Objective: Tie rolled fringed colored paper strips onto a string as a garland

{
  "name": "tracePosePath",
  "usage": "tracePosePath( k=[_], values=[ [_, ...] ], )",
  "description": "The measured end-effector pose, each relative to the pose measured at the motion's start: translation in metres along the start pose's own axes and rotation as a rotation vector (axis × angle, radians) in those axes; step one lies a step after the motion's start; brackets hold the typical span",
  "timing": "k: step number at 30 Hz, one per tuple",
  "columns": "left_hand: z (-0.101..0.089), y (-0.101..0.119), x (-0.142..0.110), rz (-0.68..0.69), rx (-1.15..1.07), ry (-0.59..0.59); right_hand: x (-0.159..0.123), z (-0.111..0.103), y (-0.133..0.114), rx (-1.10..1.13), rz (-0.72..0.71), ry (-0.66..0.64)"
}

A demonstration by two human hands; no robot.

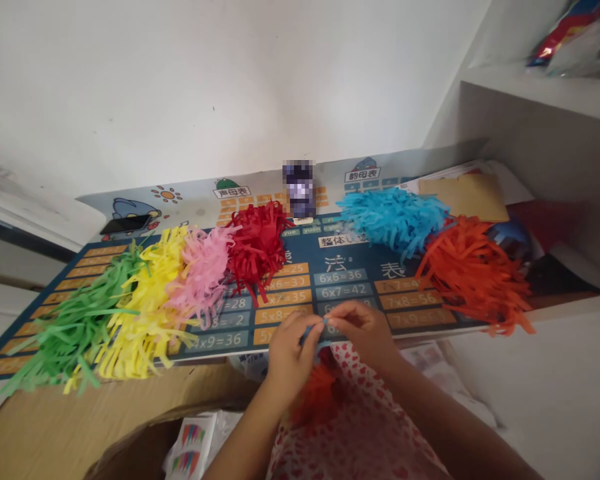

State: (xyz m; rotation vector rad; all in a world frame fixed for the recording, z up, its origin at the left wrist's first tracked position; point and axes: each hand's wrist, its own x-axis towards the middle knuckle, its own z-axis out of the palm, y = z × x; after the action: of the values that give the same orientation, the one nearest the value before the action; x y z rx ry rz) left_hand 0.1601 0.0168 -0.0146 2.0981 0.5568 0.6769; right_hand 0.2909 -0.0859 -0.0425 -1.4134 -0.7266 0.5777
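Observation:
Close together near the front edge of the desk, my left hand (293, 343) and my right hand (365, 330) pinch a small piece of blue paper strip (325, 321) between their fingertips. Most of that strip is hidden by the fingers. Below them, against the patterned clothing with red hearts, lies an orange fringed tissue tassel (317, 397), partly covered by my left wrist. Fringed tassels lie on the desk around my hands: a red one (260, 247), a pink one (205, 267), a yellow one (145, 313), a green one (80, 327), a blue one (395, 217) and another orange one (475, 273).
A printed times-table mat (220, 341) covers the desk. A phone-like device (300, 190) leans against the wall, and a dark phone (127, 224) rests at the far left. A brown envelope (465, 193) lies right. Printed packages (195, 447) sit in a container below.

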Motion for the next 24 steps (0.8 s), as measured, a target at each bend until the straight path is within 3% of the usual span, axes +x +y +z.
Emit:
tracePosePath(
  k=[3,7,15,24],
  values=[
    [-0.003,-0.001,-0.001,0.010,0.019,-0.023,0.001,-0.005,-0.007,-0.165,-0.119,-0.092],
    [-0.005,0.000,-0.004,-0.093,0.082,0.051,0.000,-0.007,-0.011,-0.239,-0.187,-0.145],
    [-0.012,0.001,-0.004,0.040,-0.023,-0.096,0.000,-0.007,0.000,-0.051,-0.093,-0.211],
    [-0.006,-0.003,-0.010,0.028,0.036,-0.039,-0.007,-0.008,-0.012,-0.176,-0.055,-0.204]
  ],
)
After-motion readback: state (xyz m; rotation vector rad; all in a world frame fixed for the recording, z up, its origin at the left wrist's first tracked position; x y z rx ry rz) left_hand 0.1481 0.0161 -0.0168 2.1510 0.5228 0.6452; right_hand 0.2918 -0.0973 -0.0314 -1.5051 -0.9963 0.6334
